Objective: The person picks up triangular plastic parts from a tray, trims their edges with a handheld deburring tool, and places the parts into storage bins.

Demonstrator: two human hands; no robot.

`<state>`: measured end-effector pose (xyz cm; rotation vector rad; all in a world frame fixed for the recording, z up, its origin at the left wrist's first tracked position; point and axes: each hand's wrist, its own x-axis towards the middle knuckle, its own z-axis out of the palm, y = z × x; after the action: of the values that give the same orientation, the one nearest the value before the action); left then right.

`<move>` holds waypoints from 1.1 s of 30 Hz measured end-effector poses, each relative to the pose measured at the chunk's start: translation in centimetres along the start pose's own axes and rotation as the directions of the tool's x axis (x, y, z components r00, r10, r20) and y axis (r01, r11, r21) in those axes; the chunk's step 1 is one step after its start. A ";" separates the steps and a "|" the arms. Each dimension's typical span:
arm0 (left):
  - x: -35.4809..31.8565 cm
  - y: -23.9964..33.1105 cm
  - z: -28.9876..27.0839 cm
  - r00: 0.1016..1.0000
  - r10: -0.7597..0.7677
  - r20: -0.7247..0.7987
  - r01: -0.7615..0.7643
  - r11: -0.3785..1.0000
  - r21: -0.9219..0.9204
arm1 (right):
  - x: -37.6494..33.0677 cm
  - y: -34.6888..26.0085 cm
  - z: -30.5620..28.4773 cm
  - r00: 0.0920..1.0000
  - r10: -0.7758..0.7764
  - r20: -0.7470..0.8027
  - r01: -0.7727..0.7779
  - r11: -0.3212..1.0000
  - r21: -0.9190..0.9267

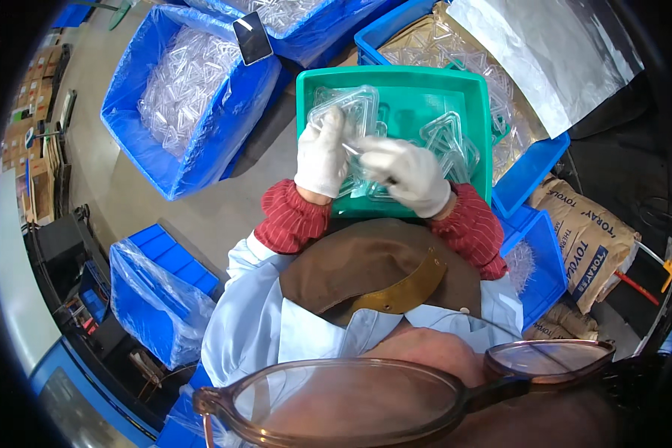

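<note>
My gloved left hand (321, 160) is closed on a clear plastic triangular frame (362, 104), its thumb pressed on the near side of the piece. The frame is raised over the left part of a green tray (392, 78). Close beside it, my gloved right hand (414, 175) has its fingers curled in toward the frame's lower edge and is smeared by motion. A thin pale sliver (350, 149) shows between the two hands; what the right fingers grip cannot be made out. More clear frames (454, 145) lie in the tray, partly hidden under my hands.
A lined blue bin (179, 93) of clear pieces stands at far left, with a phone (252, 37) on its corner. Behind the tray is another blue crate (534, 175) of clear parts. Brown sacks (586, 239) lie at right; a plastic-covered blue bin (160, 299) stands at lower left.
</note>
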<state>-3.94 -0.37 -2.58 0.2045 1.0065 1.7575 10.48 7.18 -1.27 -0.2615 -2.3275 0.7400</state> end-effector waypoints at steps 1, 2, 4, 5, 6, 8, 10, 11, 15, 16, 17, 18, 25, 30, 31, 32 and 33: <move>-0.2 0.3 0.4 0.999 0.003 -0.034 -0.001 0.998 0.068 | -0.2 0.3 -0.2 0.982 0.110 -0.155 -0.075 0.974 0.215; -0.4 0.4 0.5 0.998 0.009 -0.068 0.000 0.991 0.137 | -0.6 -0.1 -1.1 0.906 0.422 -0.026 -0.370 0.821 0.435; -0.8 0.5 0.1 0.999 -0.037 -0.017 0.039 0.995 0.092 | -0.7 0.6 -2.2 0.883 0.468 0.029 -0.436 0.796 0.420; -0.9 0.5 -0.1 0.996 -0.078 0.037 0.076 0.996 0.050 | -0.6 1.1 -2.4 0.856 0.510 0.080 -0.496 0.770 0.401; -1.1 0.5 0.3 0.996 -0.082 0.038 0.080 0.996 0.050 | -0.7 1.6 -2.3 0.883 0.469 0.025 -0.437 0.801 0.410; -1.2 0.8 1.3 0.994 -0.109 -0.017 0.110 0.989 0.100 | -0.5 1.6 -2.0 0.912 0.410 0.004 -0.369 0.817 0.442; -1.4 0.5 1.0 0.991 -0.133 -0.004 0.133 0.987 0.086 | -0.2 1.4 -2.0 0.939 0.343 -0.013 -0.296 0.828 0.476; -1.4 0.5 0.9 0.987 -0.157 0.012 0.156 0.985 0.074 | 0.0 1.3 -2.1 0.957 0.291 -0.011 -0.263 0.880 0.395; -1.6 0.0 1.0 0.980 -0.199 -0.021 0.200 0.974 0.106 | 0.1 1.2 -1.9 0.980 0.201 0.002 -0.196 0.950 0.245; -1.5 -0.2 0.7 0.972 -0.235 0.015 0.234 0.970 0.067 | 0.0 1.2 -1.8 0.979 0.203 0.001 -0.197 0.950 0.244; -1.5 -0.4 0.4 0.961 -0.270 0.054 0.269 0.963 0.028 | 0.0 1.3 -1.6 0.980 0.200 -0.022 -0.189 0.951 0.244; -1.5 -0.3 0.3 0.961 -0.272 0.054 0.270 0.962 0.030 | 0.0 1.3 -1.5 0.979 0.197 -0.045 -0.181 0.953 0.244; -5.0 0.3 3.9 0.735 -0.551 0.395 0.356 0.809 0.467 | 0.4 3.1 -1.6 0.826 0.523 -0.209 -0.439 0.831 0.343; -1.1 0.7 1.4 0.945 -0.322 0.062 0.297 0.920 0.256 | -0.7 3.0 -7.8 0.710 0.685 -0.166 -0.694 0.720 0.001; 0.6 1.0 0.3 0.950 -0.309 0.052 0.289 0.927 0.240 | -0.8 3.1 -9.5 0.664 0.735 -0.139 -0.748 0.650 -0.134; 2.4 1.5 -0.7 0.952 -0.301 0.047 0.284 0.932 0.224 | -1.6 3.4 -10.8 0.693 0.700 -0.173 -0.718 0.648 -0.253; 4.9 2.2 -2.0 0.951 -0.284 0.119 0.255 0.943 0.213 | -2.0 3.3 -11.4 0.684 0.706 -0.184 -0.727 0.635 -0.261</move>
<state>-8.73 2.51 -3.83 0.3018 1.0450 1.3742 19.44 14.12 2.68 -1.4137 -2.2344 0.6831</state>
